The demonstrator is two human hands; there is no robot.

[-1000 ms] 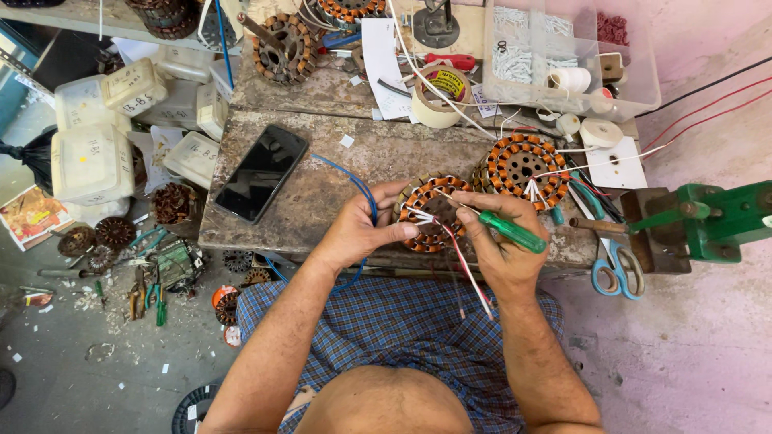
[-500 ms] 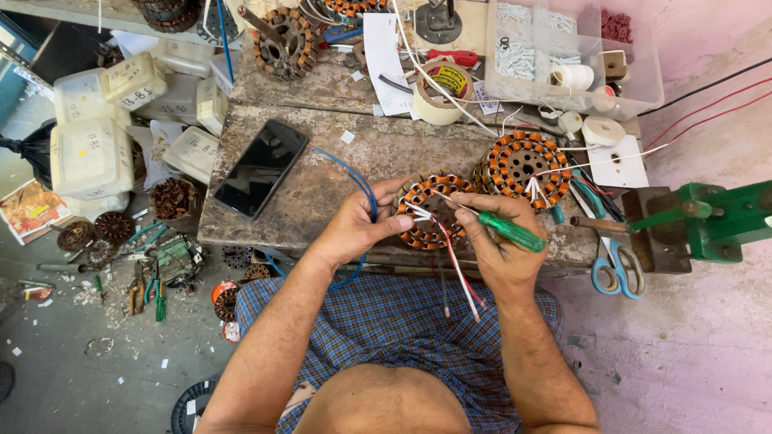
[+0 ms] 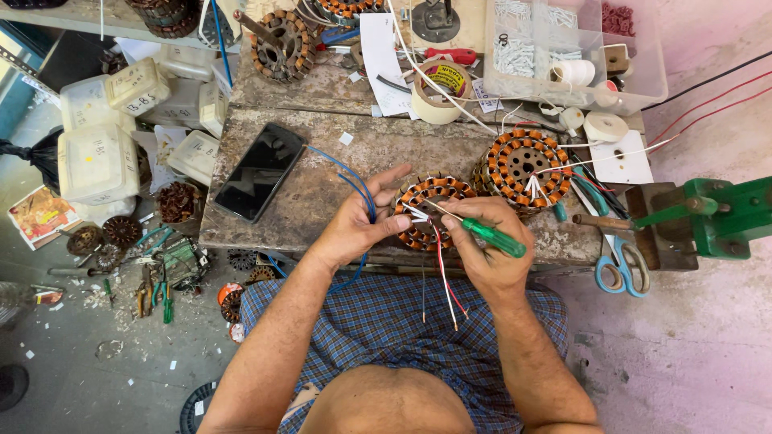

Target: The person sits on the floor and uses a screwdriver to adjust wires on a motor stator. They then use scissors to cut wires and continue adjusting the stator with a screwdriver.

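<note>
1. My left hand cups the wound stator at the desk's near edge, fingers curled round its left rim, thumb on top.
2. My right hand is clenched on a green-handled screwdriver, tip poking into the windings.
3. Risk, as I judge it: the tip could slip and nick the copper coils or the loose red and white leads hanging off the edge; the stator sits half over the edge, so a loose grip could drop it.
4. Second stator just right, farther back.
5. Black phone left, on the desk.
6. Far right: clear plastic box with white small parts, a white spool, red bits.
7. Far left, off the desk: lidded white tubs, contents hidden.
</note>
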